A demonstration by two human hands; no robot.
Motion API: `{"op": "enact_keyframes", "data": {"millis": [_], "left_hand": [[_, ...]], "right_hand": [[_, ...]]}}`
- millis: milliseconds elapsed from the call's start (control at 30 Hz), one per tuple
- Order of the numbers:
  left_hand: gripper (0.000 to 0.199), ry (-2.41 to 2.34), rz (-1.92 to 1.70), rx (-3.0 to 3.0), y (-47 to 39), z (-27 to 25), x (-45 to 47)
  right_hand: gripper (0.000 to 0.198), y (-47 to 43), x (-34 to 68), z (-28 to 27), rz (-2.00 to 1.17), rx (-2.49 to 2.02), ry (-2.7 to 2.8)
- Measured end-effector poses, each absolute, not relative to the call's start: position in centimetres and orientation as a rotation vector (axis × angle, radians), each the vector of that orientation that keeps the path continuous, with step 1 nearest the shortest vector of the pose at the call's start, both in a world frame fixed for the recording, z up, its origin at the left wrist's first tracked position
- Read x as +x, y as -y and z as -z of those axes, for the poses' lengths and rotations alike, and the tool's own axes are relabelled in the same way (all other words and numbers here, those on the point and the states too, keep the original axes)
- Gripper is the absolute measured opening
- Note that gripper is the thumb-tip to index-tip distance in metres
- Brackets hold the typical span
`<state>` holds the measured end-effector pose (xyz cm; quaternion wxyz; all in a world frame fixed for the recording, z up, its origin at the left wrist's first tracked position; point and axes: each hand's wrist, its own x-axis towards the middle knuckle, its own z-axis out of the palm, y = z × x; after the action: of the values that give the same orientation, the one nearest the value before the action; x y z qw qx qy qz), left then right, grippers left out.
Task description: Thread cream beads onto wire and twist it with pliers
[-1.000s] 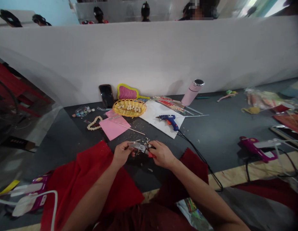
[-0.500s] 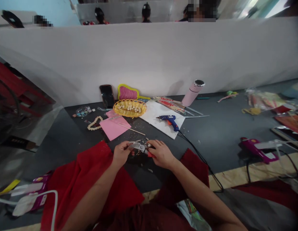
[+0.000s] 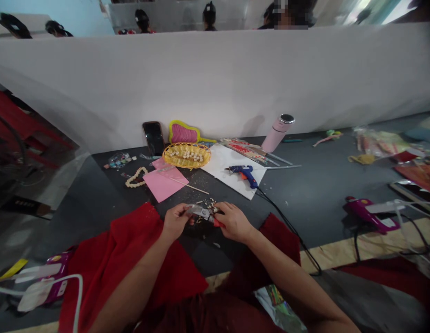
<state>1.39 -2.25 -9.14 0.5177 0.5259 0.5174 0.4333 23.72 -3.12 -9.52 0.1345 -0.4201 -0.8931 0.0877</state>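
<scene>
My right hand is closed around the red handles of a pair of shears with broad silver blades, which point left. At the blade tips, my left hand is closed in a pinch; whatever small piece it holds is hidden by the fingers and blades. Small pale bits lie scattered on the dark table around the shears. Beyond my hands are a thin wooden stick and a sheet of pink paper.
A blue glue gun lies on white paper, its cord trailing right. Behind stand a yellow basket of small pale pieces, a phone and a pink flask. A beaded loop lies left. Red cloth covers the near edge.
The view has shifted slightly. Both hands stay at nearly the same spot, holding the shears in much the same pose.
</scene>
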Motion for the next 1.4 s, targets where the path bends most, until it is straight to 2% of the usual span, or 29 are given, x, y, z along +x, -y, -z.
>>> {"op": "enact_keyframes", "data": {"millis": [467, 933, 1133, 1400], "left_hand": [[0.011, -1.181, -1.011, 1.237, 2.1, 9.1, 1.1], [0.036, -0.932, -0.779, 0.979, 2.0, 9.1, -0.1], [0.035, -0.89, -0.787, 0.883, 2.1, 8.9, 0.2], [0.024, -0.979, -0.971, 0.961, 2.0, 9.5, 0.9]], "right_hand": [[0.02, 3.0, 23.8, 8.8, -0.25, -1.207, 2.628], [0.021, 2.7, 24.3, 8.8, -0.316, -1.04, 2.655], [0.017, 2.9, 24.2, 9.3, -0.32, -1.031, 2.612], [0.02, 3.2, 23.6, 9.7, -0.259, -1.178, 2.542]]}}
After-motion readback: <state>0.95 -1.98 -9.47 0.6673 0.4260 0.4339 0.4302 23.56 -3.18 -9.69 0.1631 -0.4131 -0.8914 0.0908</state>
